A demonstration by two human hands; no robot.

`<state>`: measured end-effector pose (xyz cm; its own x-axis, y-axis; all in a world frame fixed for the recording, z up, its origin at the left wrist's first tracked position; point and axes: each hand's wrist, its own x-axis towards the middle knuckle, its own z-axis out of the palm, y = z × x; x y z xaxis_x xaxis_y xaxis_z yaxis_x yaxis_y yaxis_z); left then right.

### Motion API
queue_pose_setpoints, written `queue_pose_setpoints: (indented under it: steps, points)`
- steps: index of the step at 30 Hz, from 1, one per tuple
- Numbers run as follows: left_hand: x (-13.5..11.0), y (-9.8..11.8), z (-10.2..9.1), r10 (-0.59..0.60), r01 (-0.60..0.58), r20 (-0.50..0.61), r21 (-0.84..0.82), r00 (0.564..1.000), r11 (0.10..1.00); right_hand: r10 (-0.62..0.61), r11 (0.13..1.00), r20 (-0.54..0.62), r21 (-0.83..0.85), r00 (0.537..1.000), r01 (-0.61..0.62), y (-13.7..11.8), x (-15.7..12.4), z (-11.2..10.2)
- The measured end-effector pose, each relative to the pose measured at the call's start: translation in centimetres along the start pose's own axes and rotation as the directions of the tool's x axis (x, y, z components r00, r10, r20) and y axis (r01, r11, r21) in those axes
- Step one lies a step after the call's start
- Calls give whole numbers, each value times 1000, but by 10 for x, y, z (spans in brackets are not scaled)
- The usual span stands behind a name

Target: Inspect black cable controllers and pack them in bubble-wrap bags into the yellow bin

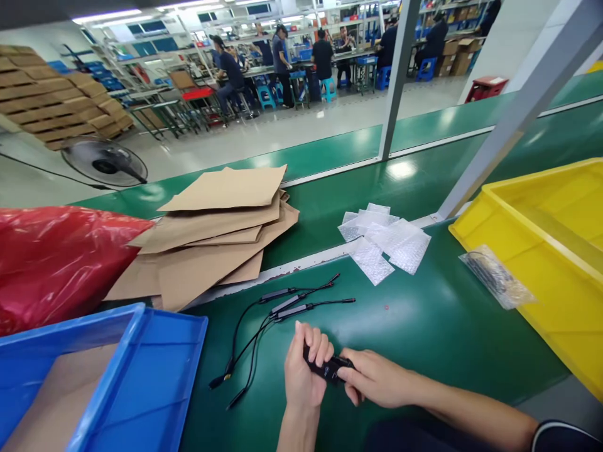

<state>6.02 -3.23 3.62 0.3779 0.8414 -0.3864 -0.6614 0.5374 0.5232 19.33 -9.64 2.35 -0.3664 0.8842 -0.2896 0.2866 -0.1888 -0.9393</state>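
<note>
My left hand [307, 364] is closed around one end of a small black object [328, 369] with a pale mark on its face. The fingers of my right hand [370, 376] grip the object's other end. Its exact kind is unclear, since both hands cover much of it. On the green tabletop just beyond my left hand lie several black cables [254, 339], each with a grey inline box [292, 310] and connectors at the ends. Farther off, a loose pile of clear bubble-wrap pouches [377, 235] rests across the pale strip on the table.
Brown paper sheets [221, 232] are stacked at the back left, beside a red plastic bag [61, 263]. A blue bin [160, 370] stands front left, a yellow bin [522, 245] at right with a bagged cable [494, 276] against it. Metal posts [398, 81] rise from the table. People work in the background.
</note>
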Motion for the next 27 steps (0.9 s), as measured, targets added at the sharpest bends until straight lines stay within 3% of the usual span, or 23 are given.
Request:
queue_pose_setpoints:
  steps: [4, 7, 8, 10, 13, 14, 17, 20, 23, 24, 27]
  points:
    - [12, -17, 15, -21, 12, 61, 150, 998, 989, -49, 999, -92, -6, 995, 48, 9, -17, -13]
    - [39, -28, 28, 63, -147, 216, 398, 974, 906, -25, 995, -212, 87, 977, 44, 20, -36, -30]
    - [51, -31, 33, 101, -242, 288, 509, 952, 826, -5, 990, -265, 132, 964, 42, 24, -44, -37]
    - [76, -40, 43, 122, -425, 439, 701, 890, 572, 33, 976, -378, 211, 925, 51, 31, -60, -51]
    - [108, -62, 57, 15, -605, 605, 794, 796, 55, 72, 959, -502, 271, 862, 78, 41, -83, -71]
    - [115, -71, 61, -20, -626, 626, 777, 780, -66, 76, 957, -525, 278, 848, 86, 43, -89, -76]
    - [126, -91, 71, -56, -626, 637, 732, 769, -269, 84, 951, -562, 292, 823, 103, 50, -99, -82]
    - [117, -82, 79, -39, -600, 620, 738, 783, -310, 94, 935, -568, 331, 818, 123, 55, -101, -79]
    - [86, -39, 78, 45, -546, 589, 774, 807, -320, 76, 920, -541, 361, 837, 150, 57, -99, -76]
    - [72, -19, 74, 137, -500, 544, 826, 828, -260, 64, 917, -528, 366, 847, 159, 56, -97, -75]
    - [32, 40, 45, 319, -338, 301, 939, 899, 65, 35, 911, -469, 377, 883, 165, 51, -92, -74]
